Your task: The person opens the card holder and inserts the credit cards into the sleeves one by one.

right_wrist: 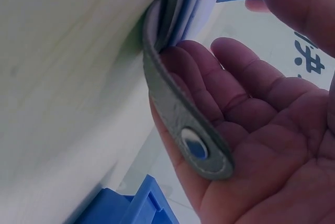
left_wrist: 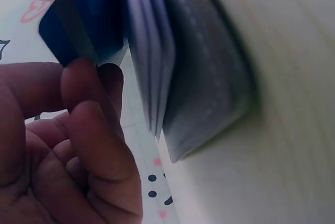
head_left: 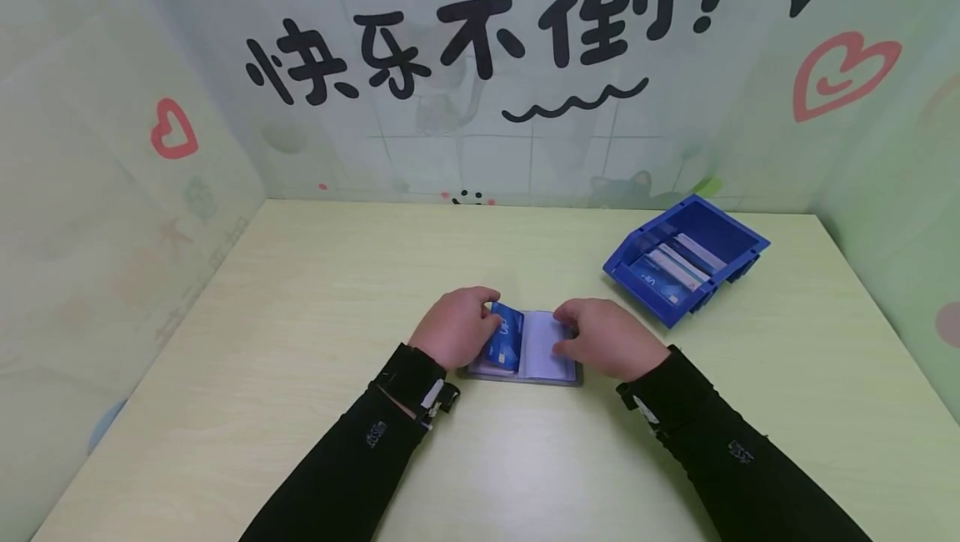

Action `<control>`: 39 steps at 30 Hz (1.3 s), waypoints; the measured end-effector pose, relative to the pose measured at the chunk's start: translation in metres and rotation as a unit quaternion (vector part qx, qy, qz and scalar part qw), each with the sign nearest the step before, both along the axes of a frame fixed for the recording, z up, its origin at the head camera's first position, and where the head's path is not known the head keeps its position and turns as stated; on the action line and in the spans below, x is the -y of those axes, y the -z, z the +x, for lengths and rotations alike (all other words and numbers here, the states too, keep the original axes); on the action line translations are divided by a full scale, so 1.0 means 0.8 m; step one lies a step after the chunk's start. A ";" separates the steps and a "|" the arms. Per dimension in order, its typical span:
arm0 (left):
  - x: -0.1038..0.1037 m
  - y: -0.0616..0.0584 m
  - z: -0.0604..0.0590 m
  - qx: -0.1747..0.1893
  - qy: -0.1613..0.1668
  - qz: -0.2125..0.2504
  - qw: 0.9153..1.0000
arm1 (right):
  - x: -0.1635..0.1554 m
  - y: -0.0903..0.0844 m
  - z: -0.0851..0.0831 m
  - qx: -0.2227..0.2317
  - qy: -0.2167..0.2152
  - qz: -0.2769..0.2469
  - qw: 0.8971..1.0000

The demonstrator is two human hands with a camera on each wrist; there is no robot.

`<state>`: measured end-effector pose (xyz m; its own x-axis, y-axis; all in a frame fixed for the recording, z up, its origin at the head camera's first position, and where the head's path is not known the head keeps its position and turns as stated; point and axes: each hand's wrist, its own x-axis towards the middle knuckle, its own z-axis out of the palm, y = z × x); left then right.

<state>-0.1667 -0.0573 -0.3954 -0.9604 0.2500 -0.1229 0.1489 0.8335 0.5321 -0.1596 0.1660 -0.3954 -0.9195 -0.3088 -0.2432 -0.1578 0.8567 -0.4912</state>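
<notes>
A small card holder [head_left: 547,363] lies spread on the table, its pale clear pages turned up and its grey stitched cover beneath. Over its left page a blue bank card [head_left: 506,340] stands tilted, and my left hand [head_left: 453,329] pinches it by the upper left edge. My right hand [head_left: 611,338] is at the holder's right edge. In the right wrist view its fingers touch the pages' edge, thumb apart. A grey snap strap [right_wrist: 175,109] with a metal button sticks out in front of that palm.
A blue plastic bin [head_left: 705,221] stands tilted at an angle on the back right of the table, with several cards [head_left: 663,277] inside. Printed cloth walls [head_left: 450,158] close off the back and both sides.
</notes>
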 end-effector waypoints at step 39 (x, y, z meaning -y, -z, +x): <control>-0.008 0.008 0.001 -0.001 0.038 -0.003 0.999 | 0.000 -0.002 0.002 -0.052 -0.025 0.026 0.998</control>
<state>-0.1656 -0.0505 -0.4017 -0.9387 0.3220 -0.1234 0.2128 0.8226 0.5274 -0.1578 0.1661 -0.3935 -0.9243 -0.3443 -0.1650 -0.2484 0.8705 -0.4250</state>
